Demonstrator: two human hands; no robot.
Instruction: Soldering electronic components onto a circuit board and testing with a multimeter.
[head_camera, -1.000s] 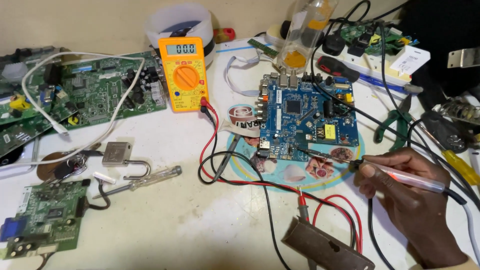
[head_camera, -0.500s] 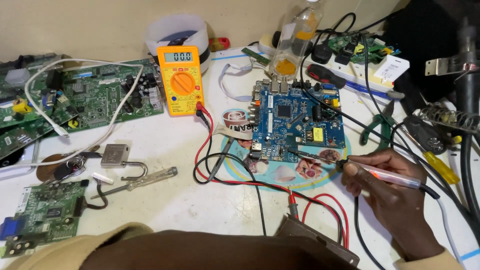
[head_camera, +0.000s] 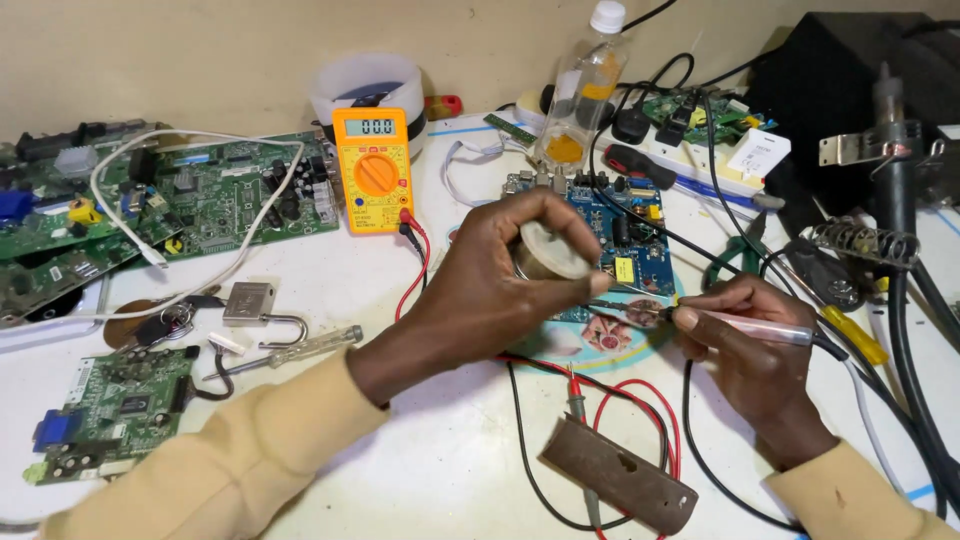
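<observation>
Head view: the left hand grips a small solder spool over the blue circuit board on the bench. The right hand pinches a soldering iron, its tip at the board's near edge. The joint looks unfinished; the yellow multimeter sits idle.

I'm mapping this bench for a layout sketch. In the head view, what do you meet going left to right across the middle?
Small green circuit board → padlock → left hand holding a small round tin → right hand holding a soldering iron → coiled iron stand.
</observation>
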